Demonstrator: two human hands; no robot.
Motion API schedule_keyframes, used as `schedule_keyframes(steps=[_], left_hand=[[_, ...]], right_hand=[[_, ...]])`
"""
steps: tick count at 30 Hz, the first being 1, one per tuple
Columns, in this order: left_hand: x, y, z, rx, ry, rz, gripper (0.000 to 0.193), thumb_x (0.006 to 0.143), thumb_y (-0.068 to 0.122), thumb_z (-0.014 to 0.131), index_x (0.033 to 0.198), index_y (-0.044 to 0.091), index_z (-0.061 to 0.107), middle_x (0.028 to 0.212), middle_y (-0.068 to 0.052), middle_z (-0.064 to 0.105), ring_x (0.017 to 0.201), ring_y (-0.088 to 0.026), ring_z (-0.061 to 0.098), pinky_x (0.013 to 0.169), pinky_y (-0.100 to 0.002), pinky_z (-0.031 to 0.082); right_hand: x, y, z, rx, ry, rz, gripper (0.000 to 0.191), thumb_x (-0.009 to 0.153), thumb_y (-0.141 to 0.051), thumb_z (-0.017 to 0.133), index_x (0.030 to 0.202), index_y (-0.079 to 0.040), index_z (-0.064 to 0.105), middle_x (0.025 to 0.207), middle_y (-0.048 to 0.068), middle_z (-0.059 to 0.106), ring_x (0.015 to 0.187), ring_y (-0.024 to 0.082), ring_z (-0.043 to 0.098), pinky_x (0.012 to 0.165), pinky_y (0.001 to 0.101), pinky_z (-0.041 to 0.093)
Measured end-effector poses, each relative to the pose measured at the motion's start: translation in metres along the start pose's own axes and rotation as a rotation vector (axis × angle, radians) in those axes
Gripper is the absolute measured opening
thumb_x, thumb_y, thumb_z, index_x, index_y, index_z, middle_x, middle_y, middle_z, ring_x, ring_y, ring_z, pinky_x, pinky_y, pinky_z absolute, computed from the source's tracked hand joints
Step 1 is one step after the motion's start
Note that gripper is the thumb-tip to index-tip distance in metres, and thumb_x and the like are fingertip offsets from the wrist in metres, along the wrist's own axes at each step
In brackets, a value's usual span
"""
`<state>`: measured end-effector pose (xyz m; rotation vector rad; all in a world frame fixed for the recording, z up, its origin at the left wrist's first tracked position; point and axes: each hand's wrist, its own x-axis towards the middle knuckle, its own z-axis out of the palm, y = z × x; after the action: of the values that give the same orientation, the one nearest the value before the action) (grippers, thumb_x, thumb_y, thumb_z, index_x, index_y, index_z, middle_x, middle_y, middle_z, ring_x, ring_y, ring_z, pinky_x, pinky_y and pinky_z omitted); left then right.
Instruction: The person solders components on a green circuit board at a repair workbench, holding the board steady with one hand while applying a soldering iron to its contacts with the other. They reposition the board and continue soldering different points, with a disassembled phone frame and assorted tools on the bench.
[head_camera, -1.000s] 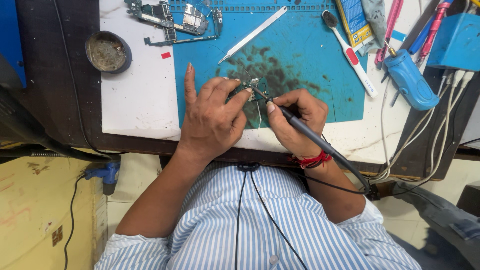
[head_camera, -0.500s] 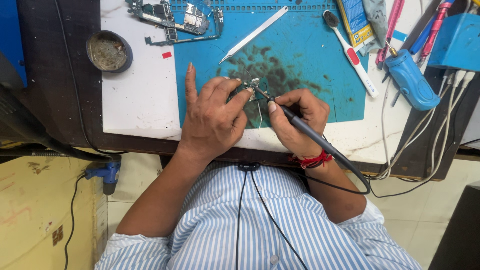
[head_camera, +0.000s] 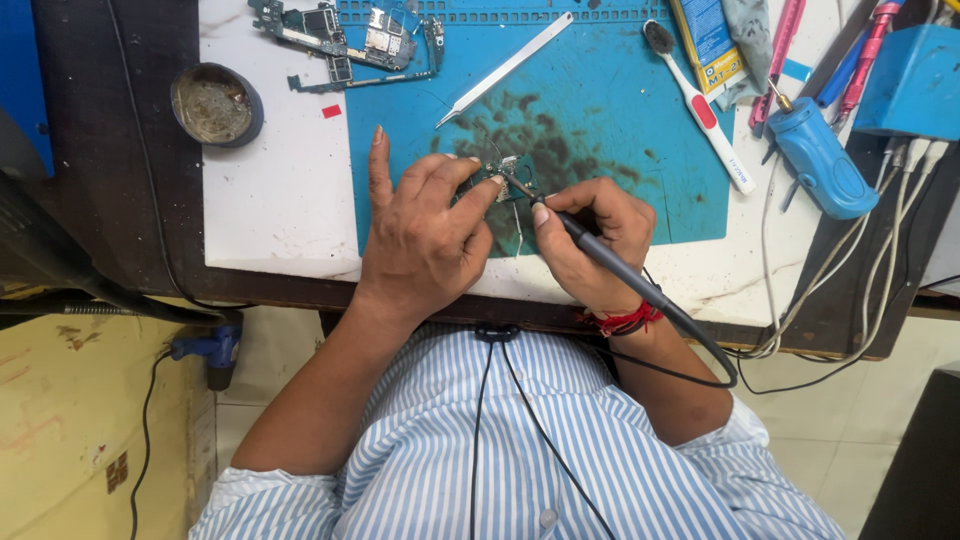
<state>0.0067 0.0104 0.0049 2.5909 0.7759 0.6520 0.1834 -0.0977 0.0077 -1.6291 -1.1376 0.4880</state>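
Soldering mid-way: left hand (head_camera: 425, 240) pinches small circuit board (head_camera: 507, 180) on blue mat (head_camera: 620, 120) at desk centre, right hand (head_camera: 590, 240) clamped on soldering iron (head_camera: 600, 255), tip touching board, joint unfinished.

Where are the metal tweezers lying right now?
In the head view, the metal tweezers lie diagonally on the upper part of the blue work mat, unheld, between the bare circuit boards and the toothbrush.
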Motion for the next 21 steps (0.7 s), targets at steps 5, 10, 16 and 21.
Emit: schedule_keyframes(steps=[5, 10, 16, 21], left_hand=[[-0.0006, -0.0002, 0.0010, 0.006, -0.003, 0.000, 0.030, 0.091, 0.015, 0.068, 0.120, 0.014, 0.076, 0.123, -0.006, 0.066, 0.123, -0.023, 0.061, 0.129, -0.060, 0.004], [-0.0006, -0.0009, 0.0014, 0.013, -0.001, 0.002, 0.030, 0.091, 0.015, 0.068, 0.121, 0.015, 0.075, 0.123, -0.005, 0.066, 0.124, -0.024, 0.061, 0.129, -0.060, 0.003], [-0.0004, -0.0005, 0.0007, 0.002, -0.006, -0.002, 0.030, 0.091, 0.015, 0.068, 0.120, 0.014, 0.075, 0.123, -0.006, 0.066, 0.124, -0.024, 0.061, 0.129, -0.060, 0.003], [-0.0002, -0.0002, 0.0008, 0.005, -0.003, -0.002, 0.031, 0.091, 0.015, 0.068, 0.121, 0.014, 0.075, 0.123, -0.005, 0.066, 0.123, -0.024, 0.061, 0.129, -0.060, 0.004]], right_hand=[[-0.0003, -0.0007, 0.0005, 0.007, 0.007, -0.003, 0.012, 0.093, -0.001, 0.076, 0.094, 0.000, 0.064, 0.074, 0.004, 0.068, 0.064, 0.005, 0.059, 0.058, 0.0222, 0.045], [0.0001, -0.0009, 0.0001, 0.003, 0.005, 0.001, 0.012, 0.093, -0.002, 0.076, 0.095, 0.000, 0.064, 0.076, 0.004, 0.068, 0.065, 0.005, 0.061, 0.059, 0.0219, 0.046], [-0.0003, -0.0007, -0.0002, 0.010, 0.000, 0.004, 0.012, 0.093, -0.002, 0.076, 0.095, 0.000, 0.064, 0.075, 0.004, 0.068, 0.065, 0.005, 0.060, 0.058, 0.0221, 0.045], [-0.0002, 0.0001, 0.0001, 0.009, 0.008, 0.000, 0.012, 0.093, -0.002, 0.076, 0.094, 0.000, 0.064, 0.075, 0.004, 0.068, 0.065, 0.005, 0.060, 0.059, 0.0223, 0.046]])
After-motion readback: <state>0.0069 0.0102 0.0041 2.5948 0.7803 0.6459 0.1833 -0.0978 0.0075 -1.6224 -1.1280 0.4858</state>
